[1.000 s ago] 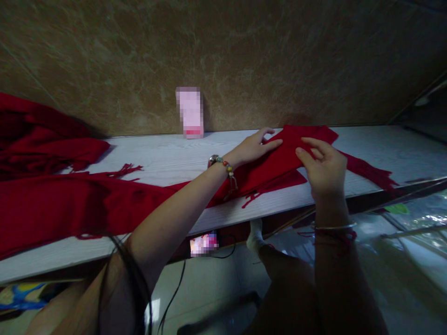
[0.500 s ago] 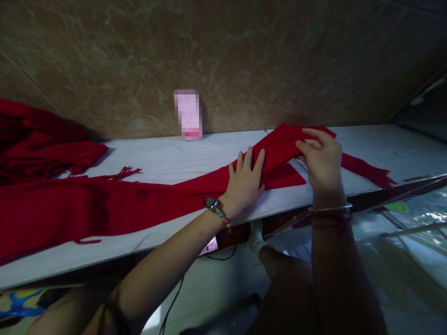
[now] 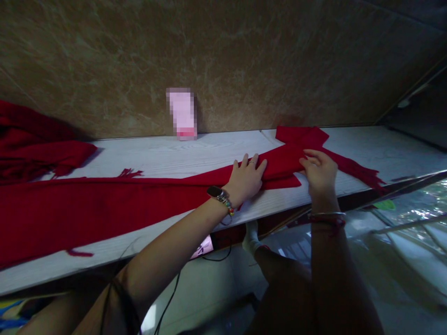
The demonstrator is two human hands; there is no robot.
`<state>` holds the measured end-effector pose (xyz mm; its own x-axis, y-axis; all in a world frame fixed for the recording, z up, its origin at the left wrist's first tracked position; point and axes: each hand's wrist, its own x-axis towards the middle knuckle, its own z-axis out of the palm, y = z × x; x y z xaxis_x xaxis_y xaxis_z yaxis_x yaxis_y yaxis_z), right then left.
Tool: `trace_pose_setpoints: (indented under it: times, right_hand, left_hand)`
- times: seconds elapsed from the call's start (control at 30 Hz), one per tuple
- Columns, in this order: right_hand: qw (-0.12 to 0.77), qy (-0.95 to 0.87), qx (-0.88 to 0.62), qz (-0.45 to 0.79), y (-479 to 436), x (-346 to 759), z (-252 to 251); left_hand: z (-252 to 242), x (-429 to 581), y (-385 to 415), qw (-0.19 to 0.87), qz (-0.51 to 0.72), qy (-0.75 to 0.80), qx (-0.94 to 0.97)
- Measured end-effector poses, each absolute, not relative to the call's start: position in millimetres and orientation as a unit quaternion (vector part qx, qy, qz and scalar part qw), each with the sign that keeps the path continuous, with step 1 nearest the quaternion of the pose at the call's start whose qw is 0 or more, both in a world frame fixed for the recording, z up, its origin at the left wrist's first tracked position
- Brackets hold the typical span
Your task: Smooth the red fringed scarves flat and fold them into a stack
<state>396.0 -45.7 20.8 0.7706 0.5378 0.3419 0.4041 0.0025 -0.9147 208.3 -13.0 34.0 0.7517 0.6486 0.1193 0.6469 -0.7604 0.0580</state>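
Observation:
A long red fringed scarf (image 3: 87, 209) lies along the white wood-grain tabletop, wide at the left and folded narrow toward the right. My left hand (image 3: 245, 180) rests on its narrow part, fingers spread and pressing the cloth down. Farther right, my right hand (image 3: 319, 168) pinches the edge of the scarf between thumb and fingers. Just beyond that hand, layers of the cloth cross, with one part pointing at the wall and a fringed end (image 3: 373, 179) hanging toward the front edge.
Another heap of red fringed cloth (image 3: 35, 144) lies at the far left. A pink card-like object (image 3: 185, 114), blurred out, leans on the brown marbled wall (image 3: 244, 60). Below the table's front edge are a lit screen (image 3: 203, 246), black cables (image 3: 171, 298) and my foot (image 3: 250, 237).
My right hand has come down toward the front, drawing the pinched cloth edge with it, so the crossing layers behind show more. My left hand stays spread on the scarf. The view has shifted slightly.

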Motion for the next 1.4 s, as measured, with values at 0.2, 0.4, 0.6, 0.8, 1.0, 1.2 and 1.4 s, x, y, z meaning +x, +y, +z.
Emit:
trace_pose_setpoints:
  times: [0.2, 0.4, 0.6, 0.8, 1.0, 1.2, 1.4]
  right_hand:
    - [0.542, -0.319, -0.776, 0.044, -55, 406, 10]
    - [0.471, -0.326, -0.819, 0.029, -59, 406, 5]
    - [0.443, -0.378, -0.809, -0.076, -67, 403, 16]
    - [0.350, -0.406, -0.839, -0.092, -66, 408, 5]
    - [0.273, -0.404, -0.865, -0.116, -65, 405, -3]
    - [0.262, -0.411, -0.868, -0.095, -57, 392, 0]
    - [0.329, -0.463, -0.818, -0.086, -43, 385, -1]
  left_hand:
    - [26, 213, -12, 0.065, -0.020, 0.339, 0.938]
    - [21, 213, -8, 0.085, -0.037, 0.337, 0.937]
    - [26, 210, -8, 0.072, -0.016, 0.304, 0.950]
    - [21, 211, -3, 0.098, -0.036, 0.294, 0.950]
    - [23, 213, -3, 0.103, -0.045, 0.307, 0.945]
    - [20, 202, -18, 0.079, -0.019, 0.332, 0.940]
    - [19, 190, -27, 0.056, -0.003, 0.362, 0.930]
